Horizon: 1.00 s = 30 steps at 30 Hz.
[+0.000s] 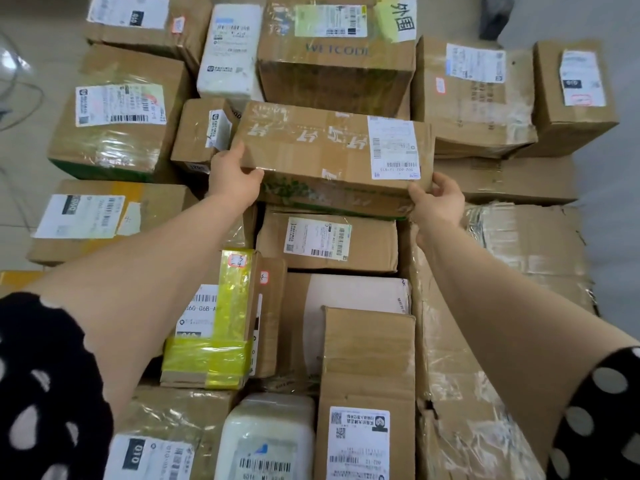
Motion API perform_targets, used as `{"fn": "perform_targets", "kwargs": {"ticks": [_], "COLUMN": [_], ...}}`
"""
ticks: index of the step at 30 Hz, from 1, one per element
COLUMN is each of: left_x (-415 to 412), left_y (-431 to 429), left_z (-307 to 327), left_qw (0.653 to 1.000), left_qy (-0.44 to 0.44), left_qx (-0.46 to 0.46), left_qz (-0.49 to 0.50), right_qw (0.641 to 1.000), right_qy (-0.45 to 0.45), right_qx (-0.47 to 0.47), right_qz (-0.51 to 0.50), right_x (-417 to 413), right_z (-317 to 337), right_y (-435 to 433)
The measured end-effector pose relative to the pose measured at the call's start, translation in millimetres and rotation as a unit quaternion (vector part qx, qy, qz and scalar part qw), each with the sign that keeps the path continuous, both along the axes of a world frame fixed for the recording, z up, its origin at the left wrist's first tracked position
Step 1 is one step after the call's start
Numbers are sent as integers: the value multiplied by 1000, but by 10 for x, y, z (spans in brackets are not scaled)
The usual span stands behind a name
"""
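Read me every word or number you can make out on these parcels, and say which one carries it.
"WETCODE": printed on the large carton at the back.
"外围": handwritten slip on that carton.
"060-06B-A": label on the yellow-taped box.
"010": label on the near left carton.
Held long carton: label too blurred, as are the other labels.
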<state>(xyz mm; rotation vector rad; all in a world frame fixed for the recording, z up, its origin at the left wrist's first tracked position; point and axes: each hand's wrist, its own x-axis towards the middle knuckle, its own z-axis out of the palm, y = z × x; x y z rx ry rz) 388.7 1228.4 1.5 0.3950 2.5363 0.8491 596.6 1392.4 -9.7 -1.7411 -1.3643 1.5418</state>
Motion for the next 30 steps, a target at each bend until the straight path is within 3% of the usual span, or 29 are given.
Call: {"fn": "perform_targets", "kwargs": {"ticks": [19,24,30], "left_x": [-4,-27,164], "left_y": [76,107,55], "left_z": [-127,-98,-12], "left_qw": [998,988,989], "left_qy": [-39,-42,1], "left_qx": [-40,-146,-145], "left_qz": [-9,-35,-26], "right_qw": [996,991,991], "right_qy": [-45,-54,-52], "right_qx": [25,-3,-38], "right_qz": [74,124,121], "right_x": [-112,-96,10], "right_z": [-153,-137,23], "right_y": [96,125,-27]}}
